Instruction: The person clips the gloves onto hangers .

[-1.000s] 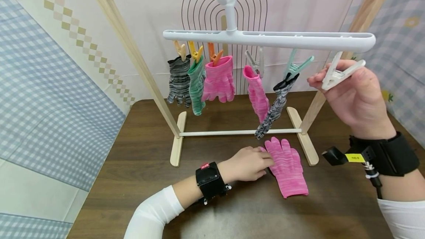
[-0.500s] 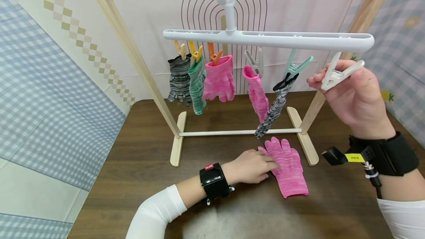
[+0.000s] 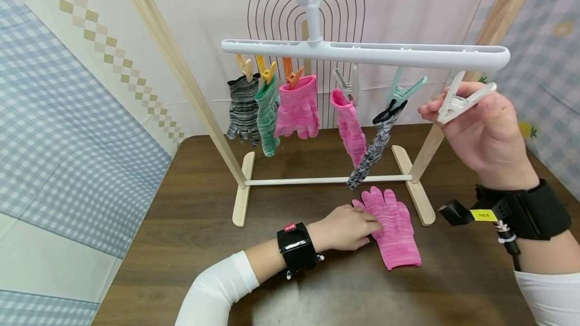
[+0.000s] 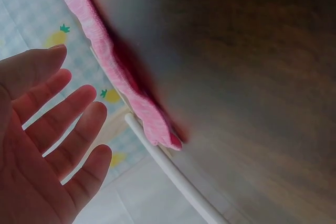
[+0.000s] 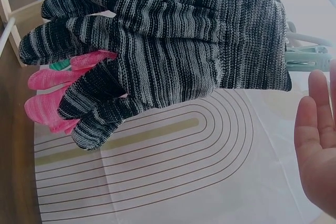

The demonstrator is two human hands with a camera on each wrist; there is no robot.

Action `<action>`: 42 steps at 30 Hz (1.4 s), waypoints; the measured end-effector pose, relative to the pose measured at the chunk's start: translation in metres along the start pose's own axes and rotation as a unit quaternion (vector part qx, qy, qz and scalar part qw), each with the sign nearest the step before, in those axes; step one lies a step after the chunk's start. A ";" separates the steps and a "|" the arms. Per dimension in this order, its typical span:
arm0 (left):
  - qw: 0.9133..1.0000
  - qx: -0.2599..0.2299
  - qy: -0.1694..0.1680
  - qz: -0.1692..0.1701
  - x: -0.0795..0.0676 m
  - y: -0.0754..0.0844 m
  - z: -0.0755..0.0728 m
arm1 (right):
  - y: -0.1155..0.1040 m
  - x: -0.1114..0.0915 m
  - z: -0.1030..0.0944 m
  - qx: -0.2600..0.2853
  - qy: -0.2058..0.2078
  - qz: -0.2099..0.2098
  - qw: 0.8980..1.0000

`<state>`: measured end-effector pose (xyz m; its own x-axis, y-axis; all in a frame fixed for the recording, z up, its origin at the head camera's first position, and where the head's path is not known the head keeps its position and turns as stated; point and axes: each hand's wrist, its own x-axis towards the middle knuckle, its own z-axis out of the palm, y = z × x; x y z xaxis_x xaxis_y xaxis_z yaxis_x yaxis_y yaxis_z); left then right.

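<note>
My left hand point(image 3: 346, 228) hovers at the left side of a flat pink knit glove point(image 3: 391, 230) on the table. In the left wrist view the fingers are spread and loosely bent, holding nothing, apart from the pink glove point(image 4: 113, 61). My right hand point(image 3: 485, 130) is raised behind a white clothespin point(image 3: 457, 107) under the hanger's right end; contact is hard to tell. At the edge of the right wrist view, the right hand's fingers point(image 5: 317, 114) look fairly straight. Beside them hangs a black-and-grey striped glove point(image 5: 168, 40) from a mint clothespin point(image 5: 307, 57).
A white hanger point(image 3: 362, 53) hangs from a wooden rack. Clipped to it are a grey striped glove point(image 3: 243, 109), a green one point(image 3: 268, 117), a pink one point(image 3: 297, 107), another pink one point(image 3: 349, 127) and a black-and-grey one point(image 3: 378, 145). Rack feet point(image 3: 413, 185) stand on the table.
My left hand has shifted slightly right, over the edge of the flat pink glove. My right hand and the white clothespin look nearly still, and the hanging gloves have barely moved.
</note>
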<state>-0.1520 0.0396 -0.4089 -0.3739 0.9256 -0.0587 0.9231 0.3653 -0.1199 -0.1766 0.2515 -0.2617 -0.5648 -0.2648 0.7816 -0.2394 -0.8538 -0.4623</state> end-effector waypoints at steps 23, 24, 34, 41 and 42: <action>1.000 0.014 0.002 -0.003 0.017 0.003 0.009 | -0.001 -0.001 0.000 -0.009 0.002 0.003 1.000; 1.000 0.016 -0.004 -0.005 0.018 0.004 0.010 | -0.001 -0.001 0.000 -0.010 0.002 0.004 1.000; 0.999 0.034 -0.030 -0.011 0.023 0.008 0.011 | -0.001 -0.001 0.000 -0.011 0.000 0.008 1.000; 0.998 0.033 -0.047 -0.020 0.025 0.011 0.013 | -0.001 -0.001 0.001 -0.002 0.004 0.005 1.000; 0.998 0.035 -0.047 -0.021 0.025 0.012 0.013 | -0.001 -0.001 0.002 0.001 0.005 0.004 1.000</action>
<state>-0.1515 0.0657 -0.4243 -0.4209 0.8956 -0.1438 0.8997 0.3920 -0.1919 -0.1743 0.2517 -0.2618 -0.5739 -0.2669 0.7742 -0.2342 -0.8524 -0.4675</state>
